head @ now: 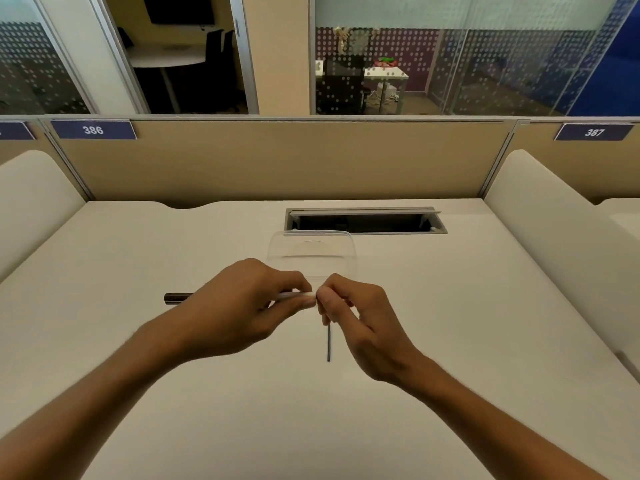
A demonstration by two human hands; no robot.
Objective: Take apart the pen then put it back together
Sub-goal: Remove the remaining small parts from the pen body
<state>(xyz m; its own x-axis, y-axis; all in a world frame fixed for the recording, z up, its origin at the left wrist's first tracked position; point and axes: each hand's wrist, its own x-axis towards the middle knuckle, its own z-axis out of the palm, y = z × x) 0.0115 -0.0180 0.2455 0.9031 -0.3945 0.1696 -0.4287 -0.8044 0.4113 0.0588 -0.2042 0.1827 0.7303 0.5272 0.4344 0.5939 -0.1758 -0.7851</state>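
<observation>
My left hand (242, 303) grips the clear pen barrel (294, 296), held level above the desk with its open end pointing right. My right hand (360, 320) pinches something small at that end; what it pinches is hidden by the fingertips. A thin dark ink refill (328, 342) lies on the desk just below my right fingers, pointing towards me. A dark pen cap (177, 297) lies on the desk behind my left wrist, partly hidden by it.
A clear plastic container (311, 254) sits on the white desk (207, 393) just beyond my hands. Behind it is an open cable slot (363, 221). A beige partition (277, 161) closes the back, and padded dividers stand at both sides.
</observation>
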